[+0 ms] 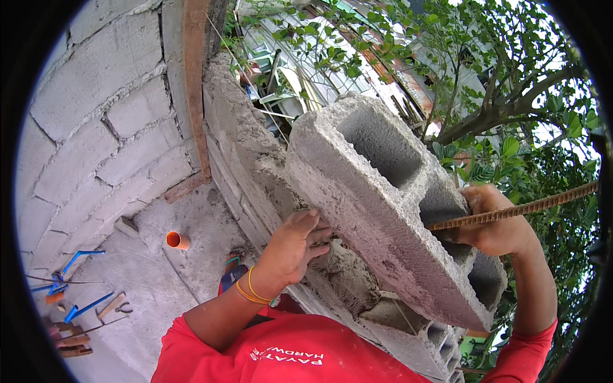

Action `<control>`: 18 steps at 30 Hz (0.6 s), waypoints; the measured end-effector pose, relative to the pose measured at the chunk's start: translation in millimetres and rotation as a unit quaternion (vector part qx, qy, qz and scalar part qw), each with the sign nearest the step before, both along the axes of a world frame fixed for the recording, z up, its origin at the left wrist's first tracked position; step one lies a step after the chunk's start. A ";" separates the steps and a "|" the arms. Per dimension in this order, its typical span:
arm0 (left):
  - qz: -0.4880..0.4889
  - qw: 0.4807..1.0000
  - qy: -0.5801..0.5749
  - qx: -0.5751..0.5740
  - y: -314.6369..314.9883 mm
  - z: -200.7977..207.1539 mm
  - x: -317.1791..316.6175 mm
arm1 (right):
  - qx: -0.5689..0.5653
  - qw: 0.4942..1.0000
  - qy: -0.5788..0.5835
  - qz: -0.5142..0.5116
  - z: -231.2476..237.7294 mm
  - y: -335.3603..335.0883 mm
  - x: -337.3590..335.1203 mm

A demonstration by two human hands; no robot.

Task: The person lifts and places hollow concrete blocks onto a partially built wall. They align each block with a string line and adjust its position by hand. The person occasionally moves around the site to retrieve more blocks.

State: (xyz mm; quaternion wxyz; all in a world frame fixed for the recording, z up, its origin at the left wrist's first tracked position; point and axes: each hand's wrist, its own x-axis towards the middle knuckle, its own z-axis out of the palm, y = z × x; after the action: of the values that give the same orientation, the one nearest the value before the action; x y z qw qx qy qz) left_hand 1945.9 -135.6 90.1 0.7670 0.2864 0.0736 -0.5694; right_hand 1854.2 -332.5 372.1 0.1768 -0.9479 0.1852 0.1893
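A grey hollow concrete block (377,210) is tilted above the top of the low block wall, its open cells facing up. My right hand (497,220) grips its far side, with the fingers partly hidden in a cell. A rusty ribbed steel bar (543,203) comes in from the right, crosses over that hand and ends in or behind the block's middle cell; its end is hidden. My left hand (300,247) is beside the block's near face, fingers apart and holding nothing. Whether its fingertips touch the block, I cannot tell. Yellow bands (249,287) circle the left wrist.
Rough mortar (345,277) and more blocks (440,345) lie along the wall top below. A taller block wall (102,127) stands left, beside a wooden post (195,89). An orange pipe (177,240) rises from the concrete floor. Tree branches (511,112) hang close at the right.
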 end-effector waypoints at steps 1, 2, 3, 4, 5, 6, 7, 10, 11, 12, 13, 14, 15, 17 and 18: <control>0.010 0.999 -0.025 -0.023 -3.1 -4.3 -1.9 | 0.004 0.999 0.002 -0.035 -0.6 2.1 -0.3; 0.010 0.999 -0.045 -0.029 -3.8 -6.6 -5.5 | 0.011 0.999 0.010 -0.042 -3.6 4.2 -2.1; 0.019 0.996 -0.076 -0.052 -6.7 -8.3 -4.0 | 0.014 0.999 0.013 -0.042 -6.0 3.1 -0.8; 0.024 0.995 -0.090 -0.030 -9.2 -9.2 -1.0 | -0.009 0.999 0.021 -0.049 -10.4 1.3 0.3; 0.023 0.994 -0.106 -0.019 -8.1 -10.1 -1.4 | 0.052 0.997 0.012 -0.059 -15.0 -2.6 0.6; 0.016 0.993 -0.120 -0.001 -7.8 -10.3 -1.1 | 0.003 0.997 0.057 -0.042 -9.7 -6.2 -2.1; 0.024 0.992 -0.127 0.008 -8.0 -10.8 0.9 | 0.031 0.995 0.044 -0.078 -19.9 -8.9 -4.2; 0.040 0.985 -0.161 0.050 -6.7 -12.2 4.6 | 0.055 0.994 0.031 -0.086 -44.0 -17.8 -12.2; 0.050 0.982 -0.173 0.061 -5.8 -12.0 7.1 | 0.025 0.998 0.013 -0.054 -50.8 -18.8 -13.5; 0.061 0.977 -0.191 0.070 -4.7 -12.9 7.7 | -0.028 0.997 -0.039 0.054 -57.1 -21.3 -15.5; 0.061 0.975 -0.194 0.092 -4.3 -13.0 9.6 | -0.103 0.969 -0.120 0.191 -63.9 -20.5 -17.8; 0.062 0.972 -0.201 0.107 -3.9 -14.0 11.1 | -0.107 0.979 -0.076 0.156 -66.1 -20.6 -20.9; 0.061 0.968 -0.204 0.132 -3.2 -14.9 11.2 | -0.066 0.995 -0.039 0.065 -68.0 -19.8 -23.5; 0.065 0.969 -0.202 0.124 -2.4 -17.4 11.3 | -0.038 0.998 -0.033 0.031 -72.0 -17.7 -25.4; 0.067 0.969 -0.200 0.127 -1.7 -18.8 9.8 | -0.030 0.998 -0.042 0.030 -76.0 -16.3 -25.0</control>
State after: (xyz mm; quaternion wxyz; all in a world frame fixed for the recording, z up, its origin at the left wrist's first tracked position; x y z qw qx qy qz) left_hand 1955.7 -137.3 71.3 0.7596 0.4844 0.0093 -0.4339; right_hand 1829.2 -348.8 296.1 0.1500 -0.9651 0.1547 0.1487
